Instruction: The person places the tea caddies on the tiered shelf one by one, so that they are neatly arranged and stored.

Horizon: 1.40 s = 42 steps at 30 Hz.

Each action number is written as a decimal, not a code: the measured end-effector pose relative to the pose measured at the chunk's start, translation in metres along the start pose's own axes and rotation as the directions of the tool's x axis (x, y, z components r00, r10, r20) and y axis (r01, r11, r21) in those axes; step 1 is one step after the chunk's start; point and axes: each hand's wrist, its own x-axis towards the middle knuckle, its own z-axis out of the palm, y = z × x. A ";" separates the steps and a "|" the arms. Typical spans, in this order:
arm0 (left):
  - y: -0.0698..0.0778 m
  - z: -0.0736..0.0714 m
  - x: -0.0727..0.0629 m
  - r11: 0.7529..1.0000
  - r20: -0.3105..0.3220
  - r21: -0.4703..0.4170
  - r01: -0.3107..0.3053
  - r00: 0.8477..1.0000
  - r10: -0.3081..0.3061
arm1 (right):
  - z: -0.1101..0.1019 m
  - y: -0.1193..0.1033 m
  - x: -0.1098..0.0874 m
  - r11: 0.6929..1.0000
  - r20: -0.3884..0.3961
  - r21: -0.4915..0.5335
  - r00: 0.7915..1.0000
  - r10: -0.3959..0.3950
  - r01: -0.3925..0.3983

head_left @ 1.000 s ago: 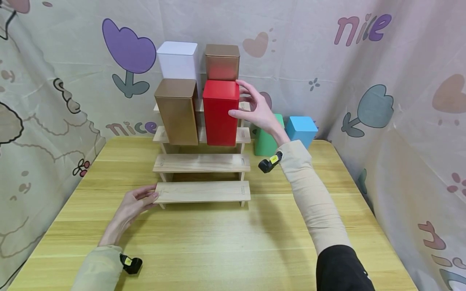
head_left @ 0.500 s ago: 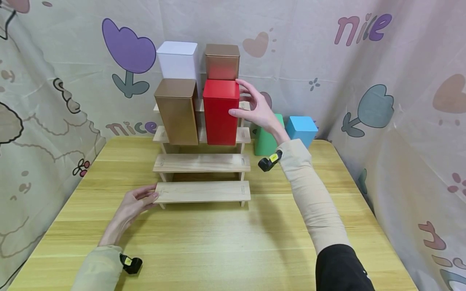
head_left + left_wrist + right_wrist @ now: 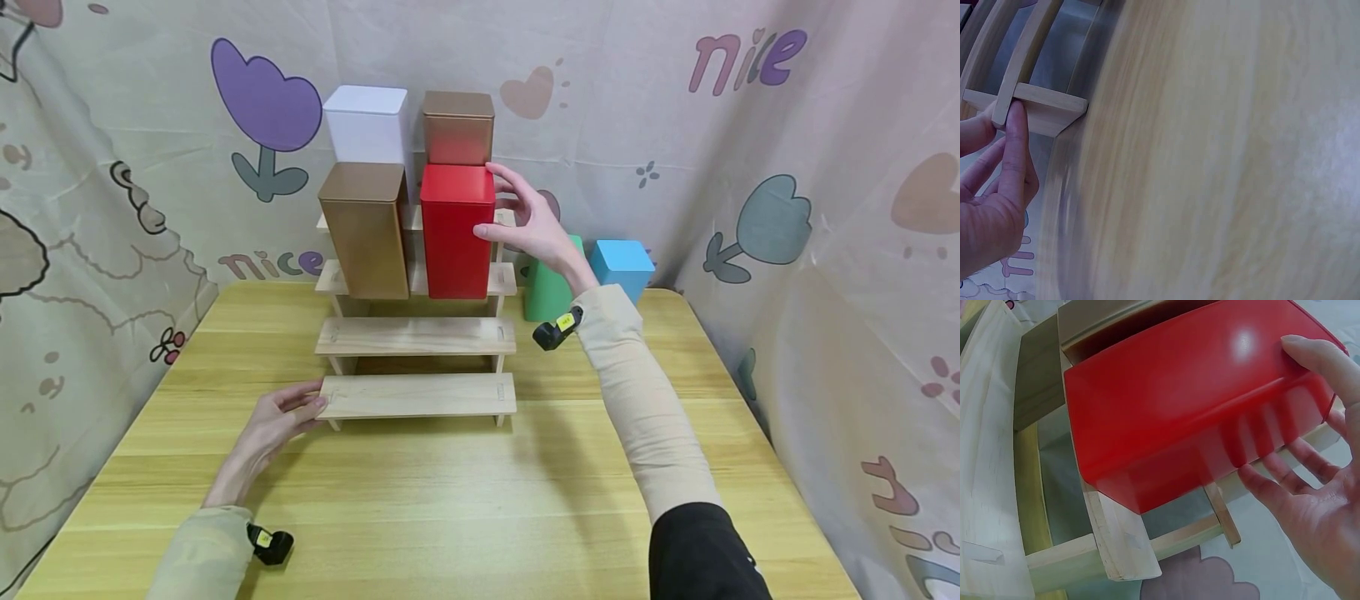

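Note:
Near its lid, the tall red tin box [image 3: 457, 237] is held by my right hand [image 3: 528, 221]. In the right wrist view the thumb lies on the front of the red box [image 3: 1179, 394], and the other fingers touch its side. This box stands on the third step of a wooden tiered stand [image 3: 416, 333], right of a gold-brown tin box [image 3: 366, 237]. My left hand [image 3: 277, 421] pinches the left end of the lowest step between thumb and fingers. The left wrist view shows those fingertips [image 3: 1016, 115] at the edge of the board.
Behind, on the top step, stand a white box [image 3: 367, 125] and a bronze box [image 3: 459, 133]. A green box [image 3: 547, 292] and a blue box [image 3: 622, 267] are at the table's back right, partly behind the right arm. A patterned curtain [image 3: 600, 50] borders the table [image 3: 420, 517].
The red tin box has shifted slightly to the right and back on its step, with the right hand on it. The left hand has stayed where it was.

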 end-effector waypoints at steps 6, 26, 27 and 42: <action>0.000 0.000 0.000 1.000 0.001 0.011 -0.003 1.000 0.003 | 0.005 -0.021 -0.009 1.000 0.008 0.004 1.000 0.014 -0.014; 0.000 0.000 0.000 1.000 0.000 -0.002 -0.002 1.000 0.002 | 0.001 -0.004 -0.001 1.000 0.004 -0.003 1.000 0.005 -0.005; 0.000 0.000 0.000 1.000 0.001 -0.001 -0.003 1.000 0.003 | 0.000 0.000 0.000 1.000 0.002 -0.002 1.000 0.003 -0.003; -0.001 -0.001 0.002 0.999 -0.002 0.044 0.012 1.000 -0.012 | -0.002 0.006 0.001 1.000 -0.006 -0.013 1.000 -0.021 0.021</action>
